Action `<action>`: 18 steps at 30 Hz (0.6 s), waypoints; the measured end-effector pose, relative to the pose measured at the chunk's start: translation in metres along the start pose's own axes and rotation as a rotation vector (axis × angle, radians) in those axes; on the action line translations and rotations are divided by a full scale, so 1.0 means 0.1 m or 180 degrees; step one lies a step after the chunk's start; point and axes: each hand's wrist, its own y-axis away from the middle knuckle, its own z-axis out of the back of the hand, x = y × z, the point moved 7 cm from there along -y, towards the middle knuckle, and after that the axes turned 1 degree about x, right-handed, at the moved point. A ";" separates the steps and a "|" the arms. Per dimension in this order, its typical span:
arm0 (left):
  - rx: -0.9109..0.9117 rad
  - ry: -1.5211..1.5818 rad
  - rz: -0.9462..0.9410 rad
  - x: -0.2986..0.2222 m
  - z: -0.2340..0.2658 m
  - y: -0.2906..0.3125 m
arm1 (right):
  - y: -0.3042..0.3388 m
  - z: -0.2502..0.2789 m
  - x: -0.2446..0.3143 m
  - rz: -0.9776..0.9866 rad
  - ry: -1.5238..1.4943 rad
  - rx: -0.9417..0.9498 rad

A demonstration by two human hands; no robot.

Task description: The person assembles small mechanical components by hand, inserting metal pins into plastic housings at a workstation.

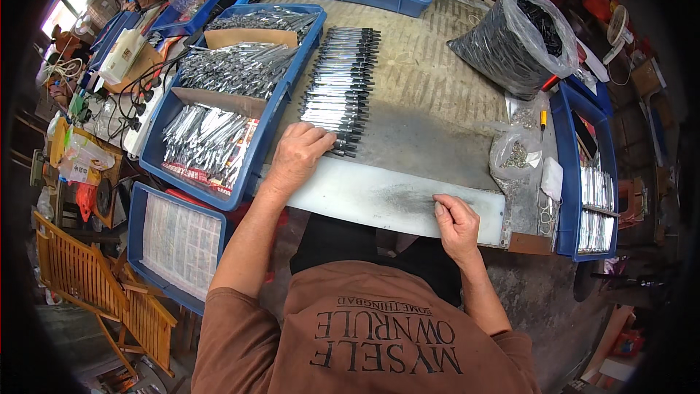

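Pens (pixel 337 87), silver-barrelled with black ends toward the right, laid side by side in a long column from upper centre down to mid-frame, on a worn work table (pixel 423 66). Left hand (pixel 301 155) at the column's lower end, left of centre, fingers bent over the nearest pens; impossible to tell whether gripping one. Right hand (pixel 457 228) right of lower centre, over a smudged white strip (pixel 343 188), fingers curled closed, thumb against index finger; nothing visible between them.

At upper left, a blue divided tray (pixel 281 104) with silver pen-like pieces (pixel 226 66) in three compartments. At upper right, a clear bag (pixel 485 51) full of dark parts; below it, a smaller bag (pixel 514 155) of tiny metal pieces, near a yellow-handled tool (pixel 543 120). Along the right, another blue tray (pixel 568 197) holding silver pieces.
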 end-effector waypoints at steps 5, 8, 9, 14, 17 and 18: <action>0.0100 -0.0115 -0.0100 -0.03 -0.02 -0.01 | 0.00 0.00 0.00 0.0015 0.0006 -0.0030; 0.0123 -0.0113 -0.0141 -0.04 -0.01 -0.01 | 0.01 0.00 0.00 -0.0008 0.0030 -0.0006; 0.0113 -0.0099 -0.0138 -0.04 -0.01 -0.01 | 0.01 0.00 0.00 -0.0003 0.0030 -0.0002; 0.0067 -0.0040 -0.0037 -0.04 0.07 0.01 | 0.01 -0.01 0.00 0.0006 0.0025 0.0005; -0.0323 0.0051 0.0082 -0.12 0.35 -0.02 | -0.01 -0.01 0.04 0.0225 -0.0001 -0.0121; -0.0512 0.0097 0.0179 -0.12 0.47 0.00 | -0.01 -0.01 0.04 0.0234 -0.0009 -0.0113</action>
